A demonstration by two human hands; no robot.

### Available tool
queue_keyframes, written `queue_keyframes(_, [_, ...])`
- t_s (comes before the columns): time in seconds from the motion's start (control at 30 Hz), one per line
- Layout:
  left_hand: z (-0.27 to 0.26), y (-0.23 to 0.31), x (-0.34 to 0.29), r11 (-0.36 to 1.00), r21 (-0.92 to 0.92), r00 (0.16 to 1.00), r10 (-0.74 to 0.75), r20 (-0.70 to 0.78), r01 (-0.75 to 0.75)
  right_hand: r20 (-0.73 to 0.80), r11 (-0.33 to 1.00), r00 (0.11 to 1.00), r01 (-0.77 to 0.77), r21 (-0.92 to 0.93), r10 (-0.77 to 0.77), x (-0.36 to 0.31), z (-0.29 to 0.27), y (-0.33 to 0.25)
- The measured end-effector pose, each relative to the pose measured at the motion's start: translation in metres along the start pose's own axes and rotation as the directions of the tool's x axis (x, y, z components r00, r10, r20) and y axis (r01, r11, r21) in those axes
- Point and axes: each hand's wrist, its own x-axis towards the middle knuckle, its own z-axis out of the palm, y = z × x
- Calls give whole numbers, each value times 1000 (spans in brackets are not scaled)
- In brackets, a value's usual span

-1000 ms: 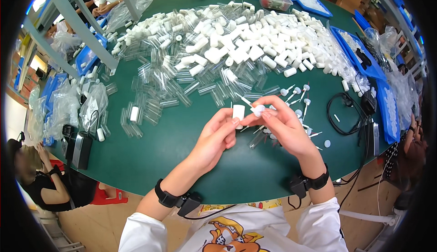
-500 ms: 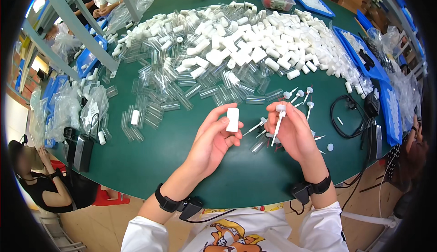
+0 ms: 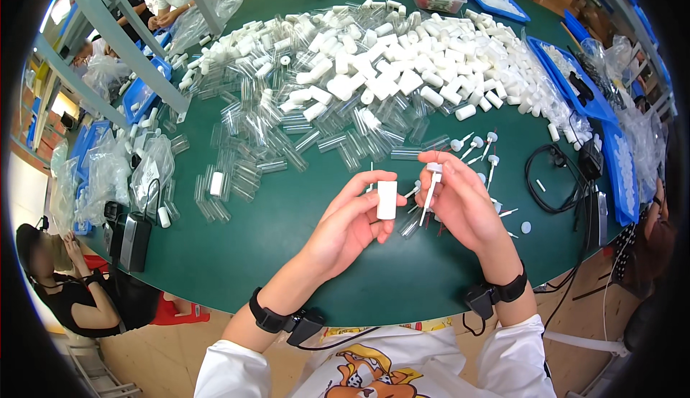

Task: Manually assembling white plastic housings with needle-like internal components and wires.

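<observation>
Between thumb and fingers, my left hand holds a white cylinder upright over the green table. To its right, my right hand pinches the round cap of a white stick with a disc-shaped head; its thin stem points down and slightly left. The two held pieces are apart. Several more capped sticks with thin red wires lie behind and beside my right hand, some partly hidden by it. A clear tube lies on the table between my hands.
A big heap of white cylinders and clear tubes covers the table's far side. Blue trays stand at the right edge, near a coiled black cable. Grey metal posts rise at left. Other people sit around the table.
My left hand has moved right and slightly down with the white cylinder, nearer my right hand. The stick in my right hand has tilted a little and shifted slightly left.
</observation>
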Motion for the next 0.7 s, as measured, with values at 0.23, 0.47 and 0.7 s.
queue_keyframes(0.23, [-3, -4, 0, 995, 98, 1000, 27, -10, -26, 51, 998, 998, -41, 41, 39, -3, 2, 0])
queue_keyframes(0.47, [-4, -8, 1, 986, 166, 999, 21, -48, -13, 42, 989, 996, -68, -128, 74, -7, 8, 2])
queue_keyframes(0.7, [0, -2, -2, 985, 175, 999, 1, -51, 8, 61, 975, 985, -148, -167, 160, -9, 12, -3])
